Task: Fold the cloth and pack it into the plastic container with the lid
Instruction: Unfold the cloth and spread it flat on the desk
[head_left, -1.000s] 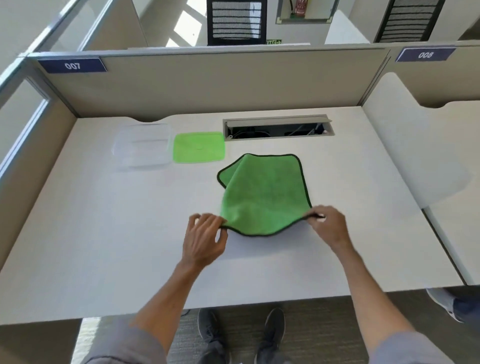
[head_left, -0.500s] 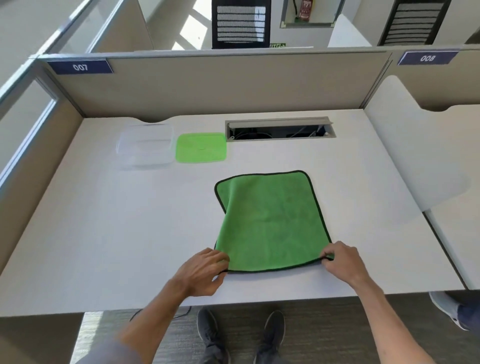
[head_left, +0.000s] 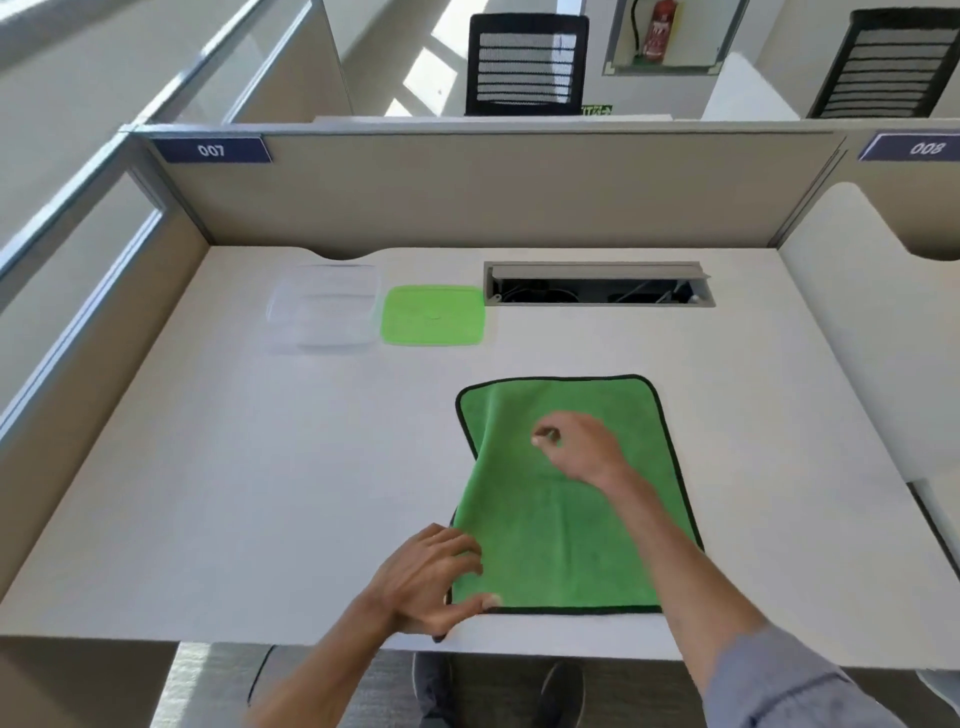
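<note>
A green cloth with a dark hem lies flat on the white desk, its near edge close to the desk's front. My left hand rests on the cloth's near left corner, fingers spread and pressing it down. Over the cloth's upper middle is my right hand, fingers curled loosely, holding nothing that I can see. The clear plastic container stands open at the back left of the desk. Its green lid lies flat just to the container's right.
An open cable tray is cut into the desk behind the cloth. Beige partition walls close the desk at the back and left. A second desk adjoins on the right. Feet show below the front edge.
The cloth was pulled toward me and laid flat. My right hand let go of the near right corner and moved up over the cloth's middle. My left hand stayed at the near left corner.
</note>
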